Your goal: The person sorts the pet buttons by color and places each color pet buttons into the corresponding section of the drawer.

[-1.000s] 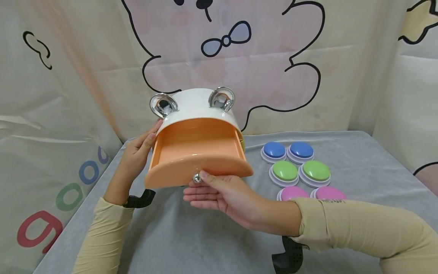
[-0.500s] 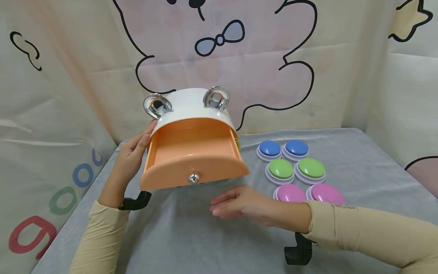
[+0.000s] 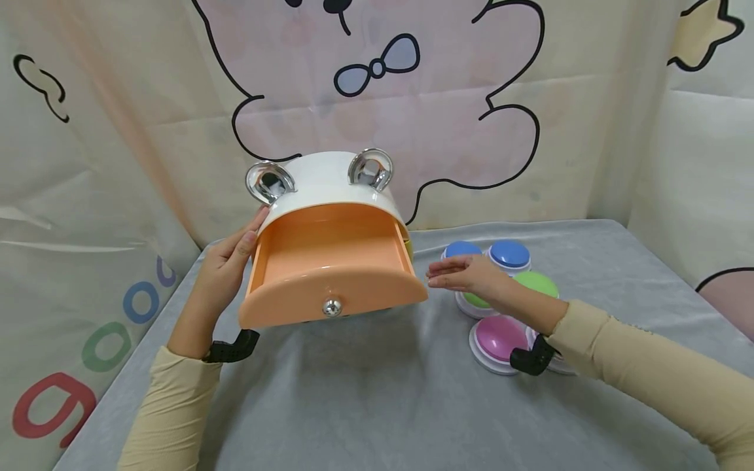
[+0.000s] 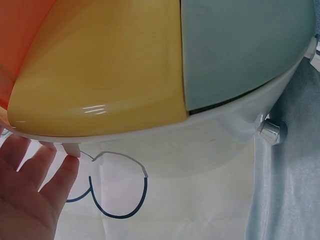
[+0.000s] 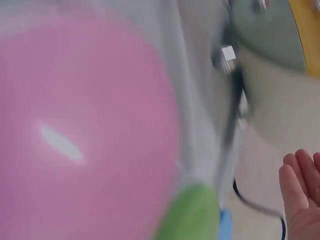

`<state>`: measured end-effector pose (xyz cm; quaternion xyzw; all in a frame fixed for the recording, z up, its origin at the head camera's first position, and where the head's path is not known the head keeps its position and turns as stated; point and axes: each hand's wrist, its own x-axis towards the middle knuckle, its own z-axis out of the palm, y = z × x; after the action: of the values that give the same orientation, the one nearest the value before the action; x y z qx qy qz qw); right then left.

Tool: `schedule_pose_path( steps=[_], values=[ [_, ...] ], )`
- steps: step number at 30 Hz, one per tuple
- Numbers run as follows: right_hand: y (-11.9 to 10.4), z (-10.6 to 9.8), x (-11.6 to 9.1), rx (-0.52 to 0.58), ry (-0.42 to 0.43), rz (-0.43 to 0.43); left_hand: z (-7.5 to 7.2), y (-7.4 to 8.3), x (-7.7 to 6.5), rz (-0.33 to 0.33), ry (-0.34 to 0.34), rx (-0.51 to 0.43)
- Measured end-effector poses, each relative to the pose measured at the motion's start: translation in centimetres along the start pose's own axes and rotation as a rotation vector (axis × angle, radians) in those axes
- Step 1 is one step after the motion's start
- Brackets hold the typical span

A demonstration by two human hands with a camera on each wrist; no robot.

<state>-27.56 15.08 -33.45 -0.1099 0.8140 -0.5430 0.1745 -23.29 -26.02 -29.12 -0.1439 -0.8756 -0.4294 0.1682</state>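
A small white, rounded cabinet (image 3: 326, 176) with silver ears stands mid-table. Its orange top drawer (image 3: 336, 294), with a silver knob (image 3: 332, 307), is pulled out and bare inside. In the left wrist view a yellow drawer (image 4: 107, 70) and a grey-green drawer (image 4: 245, 45) show beside the orange one. My left hand (image 3: 226, 268) rests along the cabinet's left side, fingers fairly straight, fingertips at the shell. My right hand (image 3: 471, 275) hovers just right of the orange drawer with straight fingers, holding nothing. It overlaps a blue and a green button in the head view.
Right of the cabinet, several round push buttons stand in pairs: blue (image 3: 509, 254), green (image 3: 537, 282) and pink (image 3: 501, 337). The right forearm passes over the pink pair. Grey cloth (image 3: 353, 392) covers the table, with printed curtains (image 3: 442, 144) around it.
My right hand has let go of the orange drawer's knob, drawn back, then moved up and right over the buttons. The left hand stays on the cabinet, and the drawer stays out.
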Motion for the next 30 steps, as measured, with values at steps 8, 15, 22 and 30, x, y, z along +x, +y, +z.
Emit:
schedule_pose_path(
  steps=[8, 15, 22, 30],
  values=[
    [0.1, -4.7, 2.8, -0.147, 0.102, -0.069, -0.1, 0.0, 0.0, 0.002, 0.001, 0.005],
    [1.5, -7.3, 4.5, -0.238, 0.082, -0.095, 0.1, 0.0, 0.0, 0.003, -0.003, 0.004],
    [3.4, -8.6, 5.6, -0.307, 0.035, -0.072, 0.3, -0.1, 0.1, 0.002, -0.009, 0.0],
    [4.2, -8.8, 6.9, -0.366, -0.001, -0.043, 0.2, -0.1, 0.0, 0.002, 0.013, 0.007]
  ],
)
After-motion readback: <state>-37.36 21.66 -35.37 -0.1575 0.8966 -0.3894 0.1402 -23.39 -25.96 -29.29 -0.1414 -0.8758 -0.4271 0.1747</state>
